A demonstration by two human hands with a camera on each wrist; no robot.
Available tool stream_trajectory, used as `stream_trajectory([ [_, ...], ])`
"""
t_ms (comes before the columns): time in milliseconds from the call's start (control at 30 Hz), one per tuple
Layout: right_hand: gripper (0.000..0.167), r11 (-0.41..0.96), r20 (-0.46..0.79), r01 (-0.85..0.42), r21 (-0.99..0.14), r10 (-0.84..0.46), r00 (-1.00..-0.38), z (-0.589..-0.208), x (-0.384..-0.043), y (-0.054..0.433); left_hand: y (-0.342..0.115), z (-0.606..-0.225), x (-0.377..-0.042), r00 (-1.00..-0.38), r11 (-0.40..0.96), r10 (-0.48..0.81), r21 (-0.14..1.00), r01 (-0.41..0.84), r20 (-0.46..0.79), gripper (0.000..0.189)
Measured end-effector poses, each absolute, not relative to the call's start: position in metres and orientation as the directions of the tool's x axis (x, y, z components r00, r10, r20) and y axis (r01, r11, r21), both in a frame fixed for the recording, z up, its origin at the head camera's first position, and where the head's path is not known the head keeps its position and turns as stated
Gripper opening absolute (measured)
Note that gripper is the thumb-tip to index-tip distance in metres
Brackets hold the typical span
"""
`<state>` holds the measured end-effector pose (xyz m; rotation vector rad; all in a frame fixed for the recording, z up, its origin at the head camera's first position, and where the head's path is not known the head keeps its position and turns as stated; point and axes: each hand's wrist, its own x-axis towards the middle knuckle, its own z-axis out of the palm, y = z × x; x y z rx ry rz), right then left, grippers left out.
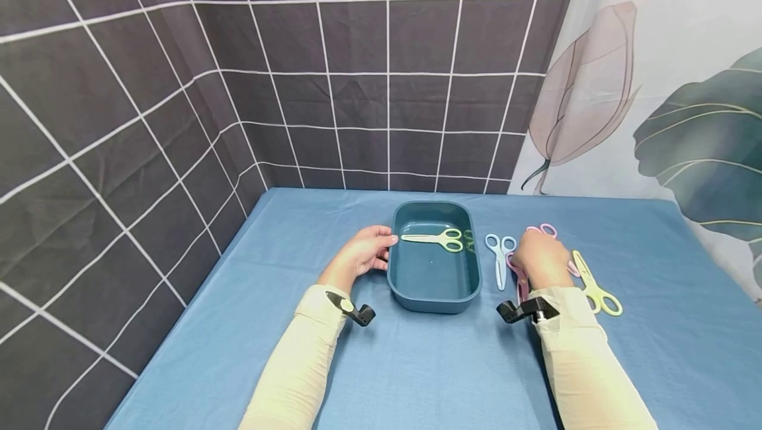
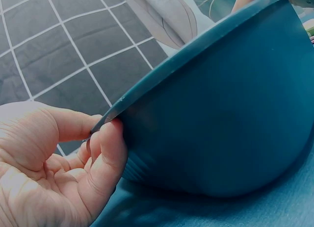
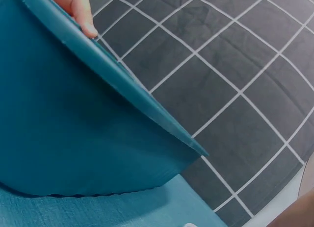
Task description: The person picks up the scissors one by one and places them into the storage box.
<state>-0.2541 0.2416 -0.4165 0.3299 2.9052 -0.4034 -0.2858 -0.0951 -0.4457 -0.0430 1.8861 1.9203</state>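
My left hand point(image 1: 364, 250) pinches the left rim of a blue plastic bin point(image 1: 433, 304); the left wrist view shows the thumb and fingers point(image 2: 107, 143) at that rim. Inside the bin lies a pair of pale yellow-green scissors point(image 1: 437, 239). To the bin's right, my right hand point(image 1: 543, 259) is lowered over pink scissors point(image 1: 548, 229), whose handle loop shows beyond the knuckles. Its fingers are hidden beneath it, so I cannot tell whether they grip anything. Dark pink scissors point(image 1: 522, 282) lie partly under this hand.
Light blue scissors point(image 1: 501, 261) lie between the bin and the right hand. Yellow-green scissors point(image 1: 589, 284) lie right of that hand. A blue cloth point(image 1: 440, 370) covers the table, with a dark gridded curtain point(image 1: 357, 99) behind it.
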Motion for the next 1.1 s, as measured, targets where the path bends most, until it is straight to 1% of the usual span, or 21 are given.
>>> stream_trajectory([
  [100, 0.04, 0.94, -0.215, 0.238, -0.245, 0.187, -0.959, -0.417, -0.254, 0.242, -0.095, -0.447, -0.286, -0.9, 0.032, 0.291, 0.944, -0.329, -0.324, 0.022],
  [300, 0.019, 0.951, -0.205, 0.209, -0.229, 0.163, -0.965, -0.416, -0.254, 0.246, -0.094, -0.446, -0.288, -0.905, 0.028, 0.294, 0.949, -0.315, -0.309, 0.026],
  [400, 0.016, 0.951, -0.193, 0.196, -0.24, 0.152, -0.969, -0.417, -0.255, 0.247, -0.093, -0.445, -0.288, -0.904, 0.027, 0.29, 0.946, -0.322, -0.315, 0.028],
  [467, 0.017, 0.948, -0.189, 0.197, -0.251, 0.151, -0.97, -0.418, -0.254, 0.248, -0.093, -0.445, -0.288, -0.902, 0.028, 0.289, 0.945, -0.327, -0.321, 0.029],
  [533, 0.021, 0.943, -0.178, 0.197, -0.268, 0.152, -0.972, -0.417, -0.254, 0.249, -0.094, -0.445, -0.288, -0.901, 0.029, 0.289, 0.944, -0.329, -0.324, 0.03],
  [667, 0.043, 0.939, -0.132, 0.178, -0.295, 0.145, -0.981, -0.414, -0.254, 0.251, -0.094, -0.446, -0.289, -0.901, 0.027, 0.293, 0.945, -0.326, -0.319, 0.027],
  [767, 0.051, 0.928, -0.104, 0.179, -0.327, 0.153, -0.983, -0.409, -0.253, 0.251, -0.094, -0.447, -0.289, -0.903, 0.023, 0.295, 0.947, -0.32, -0.313, 0.024],
  [867, 0.041, 0.91, -0.08, 0.189, -0.37, 0.171, -0.982, -0.404, -0.252, 0.251, -0.094, -0.447, -0.288, -0.903, 0.026, 0.293, 0.947, -0.32, -0.314, 0.023],
  [967, 0.032, 0.904, -0.03, 0.167, -0.394, 0.17, -0.985, -0.4, -0.25, 0.25, -0.094, -0.445, -0.286, -0.901, 0.035, 0.29, 0.945, -0.327, -0.322, 0.023],
  [1033, 0.033, 0.902, -0.005, 0.152, -0.403, 0.163, -0.987, -0.396, -0.249, 0.249, -0.094, -0.444, -0.285, -0.899, 0.04, 0.289, 0.942, -0.332, -0.329, 0.023],
  [1100, 0.041, 0.903, 0.014, 0.131, -0.409, 0.15, -0.989, -0.393, -0.248, 0.247, -0.094, -0.443, -0.284, -0.898, 0.039, 0.291, 0.942, -0.334, -0.33, 0.022],
])
